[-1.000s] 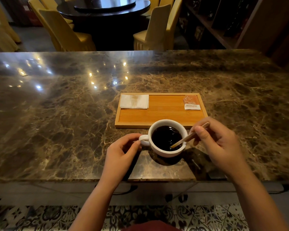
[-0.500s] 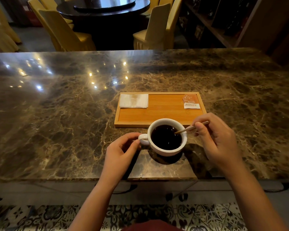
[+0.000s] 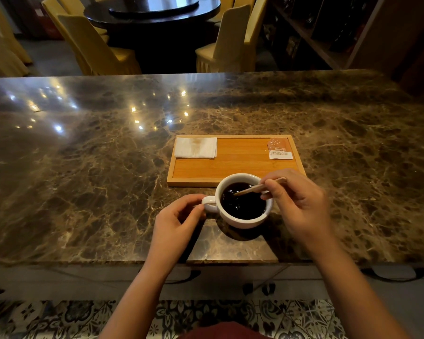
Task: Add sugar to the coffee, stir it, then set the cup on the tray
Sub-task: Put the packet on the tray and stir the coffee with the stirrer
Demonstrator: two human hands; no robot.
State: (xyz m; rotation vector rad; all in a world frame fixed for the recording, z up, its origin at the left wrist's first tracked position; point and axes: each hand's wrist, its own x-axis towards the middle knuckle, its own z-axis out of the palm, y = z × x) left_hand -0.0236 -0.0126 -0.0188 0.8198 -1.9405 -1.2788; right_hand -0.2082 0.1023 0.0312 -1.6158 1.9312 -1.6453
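A white cup (image 3: pixel 242 222) of black coffee stands on the marble counter, just in front of the wooden tray (image 3: pixel 233 167). My left hand (image 3: pixel 176 222) pinches the cup's handle (image 3: pixel 209 204) at its left. My right hand (image 3: pixel 301 204) holds a wooden stir stick (image 3: pixel 252 189) whose tip dips into the coffee at the far side of the cup. On the tray lie a folded white napkin (image 3: pixel 195 147) at the back left and an orange sugar packet (image 3: pixel 279 148) at the back right.
The dark marble counter (image 3: pixel 83 172) stretches wide on both sides, its front edge close below the cup. Beyond it stand yellow-covered chairs (image 3: pixel 96 47) around a dark round table (image 3: pixel 154 11), and shelving (image 3: pixel 323 28) at the back right.
The stick's tip has swept from the cup's near right side to its far side, lying flatter now. My right hand shifted slightly with it. The left hand kept its hold on the handle.
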